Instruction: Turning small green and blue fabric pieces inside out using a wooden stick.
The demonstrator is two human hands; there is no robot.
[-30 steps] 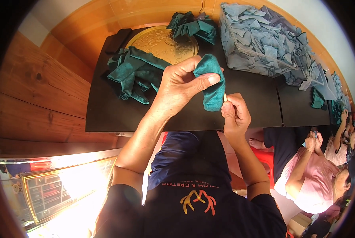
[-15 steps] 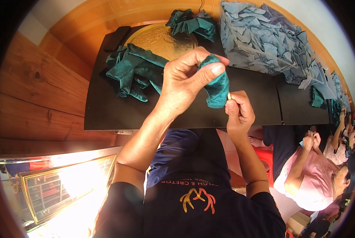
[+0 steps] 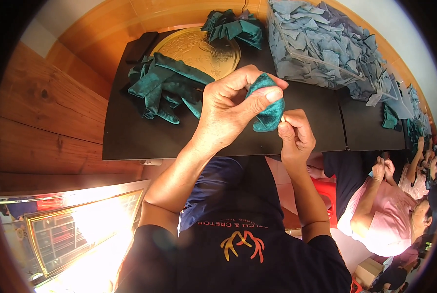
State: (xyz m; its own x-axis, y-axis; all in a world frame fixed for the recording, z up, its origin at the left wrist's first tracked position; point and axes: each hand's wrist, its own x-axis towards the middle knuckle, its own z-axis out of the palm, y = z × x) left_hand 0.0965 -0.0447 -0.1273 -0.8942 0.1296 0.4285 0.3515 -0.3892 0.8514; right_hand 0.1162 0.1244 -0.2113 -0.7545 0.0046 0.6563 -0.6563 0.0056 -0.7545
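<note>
My left hand point(image 3: 228, 105) pinches a small dark-green velvet pouch-like piece point(image 3: 268, 118) between thumb and fingers, above the black table point(image 3: 316, 105). Close to its lower right side, my right hand point(image 3: 296, 139) is closed on a thin pale stick point(image 3: 282, 119). Only a short length of the stick shows; its tip meets the edge of the velvet, and I cannot tell how far inside it reaches. A heap of similar green velvet pieces point(image 3: 162, 88) lies to the left of my left hand.
Behind the heap is a round gold embossed tray point(image 3: 191, 44), with another green velvet pile point(image 3: 235, 30) at its right. A clear bin point(image 3: 326, 63) overflows with grey-blue fabric pieces at the back right. A person in pink point(image 3: 382, 215) sits at my right near a red stool point(image 3: 327, 195).
The velvet piece has turned and bunched up in my left fingers, looking shorter. Less of the stick shows now. My right hand has stayed nearly in place.
</note>
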